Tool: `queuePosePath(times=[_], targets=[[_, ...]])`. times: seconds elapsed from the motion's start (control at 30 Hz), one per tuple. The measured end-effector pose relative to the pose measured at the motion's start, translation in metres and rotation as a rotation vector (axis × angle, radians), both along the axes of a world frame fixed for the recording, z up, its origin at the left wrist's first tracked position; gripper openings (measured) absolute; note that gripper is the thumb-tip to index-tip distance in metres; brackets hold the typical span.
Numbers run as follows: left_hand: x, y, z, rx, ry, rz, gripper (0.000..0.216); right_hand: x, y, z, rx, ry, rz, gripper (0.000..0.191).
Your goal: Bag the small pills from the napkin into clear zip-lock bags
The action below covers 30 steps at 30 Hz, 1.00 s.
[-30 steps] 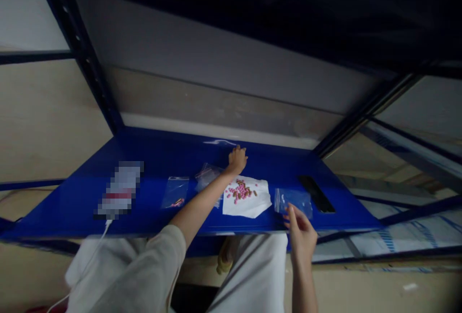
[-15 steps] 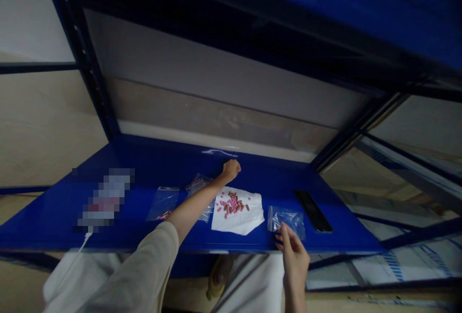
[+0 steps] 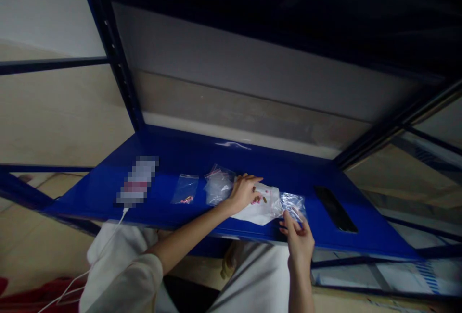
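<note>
White paper [image 3: 260, 212] now under left hand [image 3: 242, 192] — earlier at shelf's back.

— Where are the hands?

— The left hand [image 3: 244, 192] lies on the white paper sheet [image 3: 260, 211] scattered with small pink pills [image 3: 257, 200], on the blue metal shelf [image 3: 173, 159]. The right hand [image 3: 299, 237] pinches the near edge of a small clear plastic zip bag [image 3: 293, 203] just beside the sheet.

— Anything else there?

— Two more clear bags [image 3: 218, 186] lie left of the sheet, and a flat black phone [image 3: 335, 202] lies to the right.
</note>
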<state>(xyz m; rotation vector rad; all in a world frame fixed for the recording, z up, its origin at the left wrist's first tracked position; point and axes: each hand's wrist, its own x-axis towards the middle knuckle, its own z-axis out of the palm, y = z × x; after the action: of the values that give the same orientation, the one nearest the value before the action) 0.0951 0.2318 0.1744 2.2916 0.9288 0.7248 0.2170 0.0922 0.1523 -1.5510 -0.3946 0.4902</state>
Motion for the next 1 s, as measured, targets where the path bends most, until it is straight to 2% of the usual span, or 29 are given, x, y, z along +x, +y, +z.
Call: queuePosePath(times=[0.07, 0.13, 0.2, 0.27, 0.3, 0.37, 0.47, 0.57, 0.7, 0.83, 1.0], targets=[[-0.012, -0.007, 0.004, 0.011, -0.127, -0.026, 0.073, -0.007, 0.000, 0.006, 0.007, 0.016, 0.055, 0.084], [-0.027, -0.019, 0.008, 0.000, -0.266, -0.096, 0.077, -0.016, 0.001, 0.014, -0.006, 0.048, 0.179, 0.087], [-0.044, -0.035, 0.011, -0.017, -0.351, -0.138, 0.052, -0.029, 0.004, 0.021, -0.043, 0.070, 0.342, 0.086], [-0.061, -0.051, 0.014, -0.034, -0.417, -0.097, 0.021, -0.042, 0.007, 0.027, -0.071, 0.059, 0.467, 0.078], [-0.069, -0.058, 0.015, -0.055, -0.456, -0.045, 0.013, -0.048, 0.009, 0.029, -0.071, 0.033, 0.496, 0.072], [-0.083, -0.070, 0.016, -0.165, -0.525, 0.093, 0.006, -0.060, 0.012, 0.032, -0.043, -0.071, 0.499, 0.056], [-0.100, -0.084, 0.016, -0.457, -0.580, 0.244, 0.006, -0.074, 0.014, 0.034, 0.033, -0.247, 0.577, 0.039], [-0.112, -0.092, 0.015, -0.652, -0.611, 0.276, 0.012, -0.086, 0.012, 0.037, 0.075, -0.273, 0.719, 0.029], [-0.123, -0.097, 0.010, -0.780, -0.647, 0.280, 0.019, -0.102, 0.009, 0.039, 0.064, -0.240, 0.794, 0.026], [-0.135, -0.100, 0.006, -0.745, -0.616, 0.253, 0.019, -0.116, 0.009, 0.037, 0.017, -0.220, 0.776, 0.022], [-0.147, -0.102, 0.001, -0.626, -0.646, 0.353, 0.020, -0.125, 0.010, 0.033, -0.016, -0.191, 0.778, 0.025]])
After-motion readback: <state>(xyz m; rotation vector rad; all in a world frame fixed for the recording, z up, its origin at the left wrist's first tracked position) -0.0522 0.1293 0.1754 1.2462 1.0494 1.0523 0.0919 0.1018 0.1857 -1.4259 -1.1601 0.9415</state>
